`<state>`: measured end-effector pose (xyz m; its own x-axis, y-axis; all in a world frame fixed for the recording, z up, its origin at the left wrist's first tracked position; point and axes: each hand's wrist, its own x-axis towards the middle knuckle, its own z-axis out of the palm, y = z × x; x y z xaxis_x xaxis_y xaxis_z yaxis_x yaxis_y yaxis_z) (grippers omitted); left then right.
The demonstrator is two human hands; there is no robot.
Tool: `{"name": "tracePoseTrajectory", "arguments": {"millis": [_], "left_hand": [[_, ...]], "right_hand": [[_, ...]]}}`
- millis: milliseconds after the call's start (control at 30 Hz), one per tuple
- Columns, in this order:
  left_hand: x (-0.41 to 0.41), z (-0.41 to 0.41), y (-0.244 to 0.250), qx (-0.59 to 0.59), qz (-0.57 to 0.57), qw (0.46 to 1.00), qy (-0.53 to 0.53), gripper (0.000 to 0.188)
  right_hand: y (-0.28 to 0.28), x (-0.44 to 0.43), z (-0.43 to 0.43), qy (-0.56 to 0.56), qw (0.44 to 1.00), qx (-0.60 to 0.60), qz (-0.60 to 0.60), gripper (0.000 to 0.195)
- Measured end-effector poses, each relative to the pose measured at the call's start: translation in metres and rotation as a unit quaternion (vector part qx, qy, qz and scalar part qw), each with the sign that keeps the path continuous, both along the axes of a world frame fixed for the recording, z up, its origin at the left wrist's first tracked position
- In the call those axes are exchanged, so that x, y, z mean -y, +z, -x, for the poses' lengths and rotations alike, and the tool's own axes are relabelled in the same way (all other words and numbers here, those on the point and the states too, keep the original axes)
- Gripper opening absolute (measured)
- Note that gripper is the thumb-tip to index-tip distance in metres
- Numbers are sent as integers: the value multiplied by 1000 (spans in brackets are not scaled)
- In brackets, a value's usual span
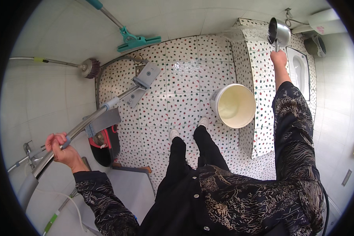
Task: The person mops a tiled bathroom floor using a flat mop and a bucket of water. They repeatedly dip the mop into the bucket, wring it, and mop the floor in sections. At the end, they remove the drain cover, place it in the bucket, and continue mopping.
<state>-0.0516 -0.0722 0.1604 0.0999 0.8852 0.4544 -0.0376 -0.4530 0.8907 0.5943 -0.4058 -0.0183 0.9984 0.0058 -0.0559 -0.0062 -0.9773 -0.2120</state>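
My left hand grips the metal handle of a flat mop, whose grey hinged head rests on the spotted tile floor near a drain. In my right hand, held out at the upper right, is the handle of a metal dipper. The dipper is tipped with its mouth towards the left, and a sheet of water streams from it over the raised tiled step. A white plastic bucket stands beside the step, with some cloudy liquid visible inside.
A squat toilet is set into the raised step. Against the left walls lean a teal squeegee-type mop and a round brush. A black-and-red mop bucket stands at left. A dark bin sits in the far right corner.
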Motion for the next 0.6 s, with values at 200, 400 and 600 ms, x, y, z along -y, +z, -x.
{"name": "tracePoseTrajectory", "arguments": {"millis": [200,400,600], "left_hand": [[-8,7,1,-9,-2,1000,23,18],[-23,23,-6,-8,13,1000,8,16],[-27,46,-11,-54,11,998,3,19]], "right_hand": [[23,0,4,55,985,147,-67,36],[34,39,17,43,979,197,-34,51],[-40,118,92,14,980,-37,-192,47]]}}
